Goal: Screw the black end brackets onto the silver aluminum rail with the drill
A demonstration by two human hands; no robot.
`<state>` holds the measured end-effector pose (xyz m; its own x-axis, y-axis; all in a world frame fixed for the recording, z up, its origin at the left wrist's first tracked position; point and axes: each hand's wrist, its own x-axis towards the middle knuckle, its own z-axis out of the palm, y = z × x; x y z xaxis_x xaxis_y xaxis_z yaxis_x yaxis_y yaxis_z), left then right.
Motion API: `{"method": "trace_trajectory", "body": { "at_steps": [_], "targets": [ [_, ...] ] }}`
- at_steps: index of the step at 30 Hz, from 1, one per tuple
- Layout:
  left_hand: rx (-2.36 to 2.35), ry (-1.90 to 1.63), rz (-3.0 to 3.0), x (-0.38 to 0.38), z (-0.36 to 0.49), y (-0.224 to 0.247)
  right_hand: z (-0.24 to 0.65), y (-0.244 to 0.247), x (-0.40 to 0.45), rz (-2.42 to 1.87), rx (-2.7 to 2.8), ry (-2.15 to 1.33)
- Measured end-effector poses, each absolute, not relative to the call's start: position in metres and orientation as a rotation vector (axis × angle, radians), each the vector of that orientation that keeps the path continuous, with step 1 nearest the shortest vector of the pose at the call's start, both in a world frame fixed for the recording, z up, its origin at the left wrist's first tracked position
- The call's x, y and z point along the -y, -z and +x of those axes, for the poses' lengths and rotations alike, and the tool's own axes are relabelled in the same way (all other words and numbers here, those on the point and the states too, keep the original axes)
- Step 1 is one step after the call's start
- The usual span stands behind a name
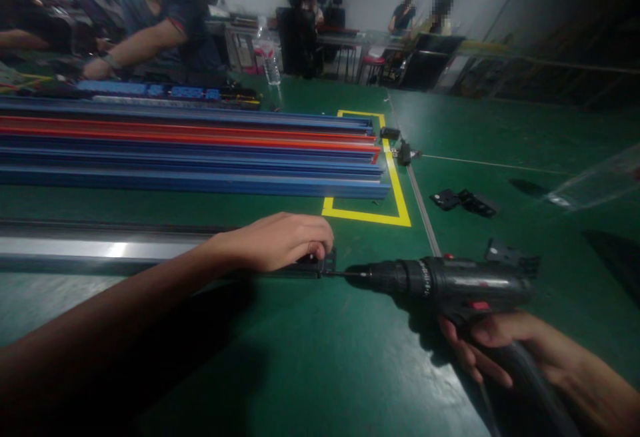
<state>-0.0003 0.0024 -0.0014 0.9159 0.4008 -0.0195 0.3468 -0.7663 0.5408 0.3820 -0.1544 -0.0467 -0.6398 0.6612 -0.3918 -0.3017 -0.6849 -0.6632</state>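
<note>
My right hand [500, 344] is wrapped round the handle of a black power drill [450, 282], which lies level and points left. Its long thin bit [345, 274] reaches the end of a long metal profile [110, 249] with a silver face and dark edges. A small black end piece [329, 260] sits at that end. My left hand [285, 240] is closed over the profile's end, thumb and fingers curled down against the end piece. The exact contact under the fingers is hidden.
Long blue profiles [200, 180] and red profiles [200, 132] lie behind, ending inside a yellow tape outline [370, 215]. Black brackets [465, 202] lie to the right, near a clear plastic object [600, 174]. A bottle [269, 57] stands farther back. A co-worker's arm [135, 50] is across the table.
</note>
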Motion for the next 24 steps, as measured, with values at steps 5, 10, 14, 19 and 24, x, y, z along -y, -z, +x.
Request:
{"method": "trace_trajectory", "body": {
  "at_steps": [5, 10, 14, 19, 24],
  "targets": [
    [-0.531, -0.130, 2.503, -0.0017, 0.0006, 0.0001, 0.3818, 0.0477, 0.1552, -0.890, 0.741, -2.289],
    [-0.548, -0.119, 2.487, -0.0009, 0.0011, -0.0004, 0.3816, 0.0458, 0.1548, -0.902, 0.745, -2.280],
    [-0.557, -0.110, 2.486, -0.0011, 0.0008, 0.0005, 0.3825, 0.0460, 0.1552, -0.929, 0.743, -2.274],
    [-0.559, -0.111, 2.488, -0.0013, 0.0004, 0.0002, 0.3818, 0.0416, 0.1550, -1.001, 0.773, -2.259],
    [-0.554, -0.123, 2.489, -0.0008, 0.0003, -0.0004, 0.3817, 0.0386, 0.1544, -0.999, 0.813, -2.262]
  ]
}}
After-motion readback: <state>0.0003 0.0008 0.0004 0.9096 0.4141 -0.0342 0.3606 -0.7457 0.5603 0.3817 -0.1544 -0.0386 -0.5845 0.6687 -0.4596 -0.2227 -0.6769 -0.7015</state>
